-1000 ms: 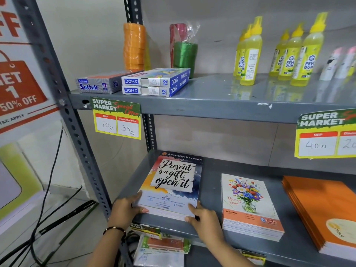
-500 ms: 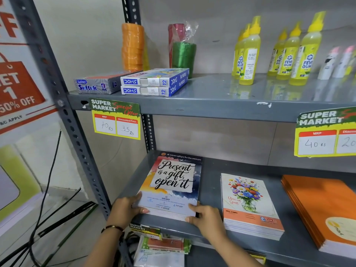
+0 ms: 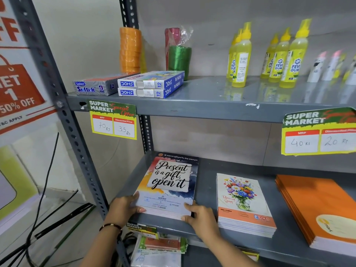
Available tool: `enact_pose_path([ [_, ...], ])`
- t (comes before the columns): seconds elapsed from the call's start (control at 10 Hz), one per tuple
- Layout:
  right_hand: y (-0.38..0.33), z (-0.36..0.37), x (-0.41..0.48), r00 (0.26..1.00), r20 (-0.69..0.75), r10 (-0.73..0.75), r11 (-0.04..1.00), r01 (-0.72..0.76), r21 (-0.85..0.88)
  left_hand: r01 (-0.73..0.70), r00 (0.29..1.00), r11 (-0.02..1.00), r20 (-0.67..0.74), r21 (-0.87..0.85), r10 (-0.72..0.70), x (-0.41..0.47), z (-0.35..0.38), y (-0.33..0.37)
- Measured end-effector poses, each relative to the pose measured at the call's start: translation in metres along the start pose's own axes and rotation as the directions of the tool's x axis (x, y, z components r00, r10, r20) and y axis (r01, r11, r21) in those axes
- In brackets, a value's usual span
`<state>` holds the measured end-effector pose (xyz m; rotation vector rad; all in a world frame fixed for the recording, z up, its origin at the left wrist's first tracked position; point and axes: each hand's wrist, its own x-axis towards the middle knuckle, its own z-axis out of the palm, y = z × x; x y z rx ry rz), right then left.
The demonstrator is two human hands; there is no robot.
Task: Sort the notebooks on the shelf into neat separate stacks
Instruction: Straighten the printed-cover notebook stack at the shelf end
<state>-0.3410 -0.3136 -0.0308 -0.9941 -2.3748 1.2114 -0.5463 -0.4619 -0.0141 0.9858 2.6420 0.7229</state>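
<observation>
Three notebook stacks lie on the lower grey shelf (image 3: 208, 170). At the left is the stack topped by a "Present is a gift, open it" cover (image 3: 169, 182). My left hand (image 3: 125, 209) grips its near left corner, thumb on the cover. My right hand (image 3: 200, 216) presses against its near right corner, fingers curled at the edge. A flower-bouquet notebook stack (image 3: 244, 205) sits in the middle, apart from the first. An orange notebook stack (image 3: 319, 209) lies at the right, partly cut off by the frame.
The upper shelf (image 3: 212, 101) holds pastel boxes (image 3: 150, 87), a pen box (image 3: 96, 86), tape rolls (image 3: 130, 51), ribbon (image 3: 179, 56) and yellow gum bottles (image 3: 279, 58). Price tags (image 3: 113, 122) hang on its edge. The slotted upright (image 3: 77, 135) stands left; cables (image 3: 42, 209) trail below.
Both hands stay on the near corners of the left stack, shifting only slightly. The stack has barely moved.
</observation>
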Motion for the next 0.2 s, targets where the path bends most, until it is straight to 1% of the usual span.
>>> enact_pose_path([
  [0.1, -0.001, -0.004, 0.001, 1.0, 0.017, -0.016, 1.0, 0.016, 0.006, -0.021, 0.999, 0.999, 0.042, 0.043, 0.019, 0.002, -0.003, 0.002],
  [0.2, -0.004, -0.013, -0.008, 0.997, -0.022, -0.07, 0.997, 0.071, 0.015, -0.095, 0.995, 0.985, 0.031, 0.144, 0.092, -0.006, -0.006, 0.016],
])
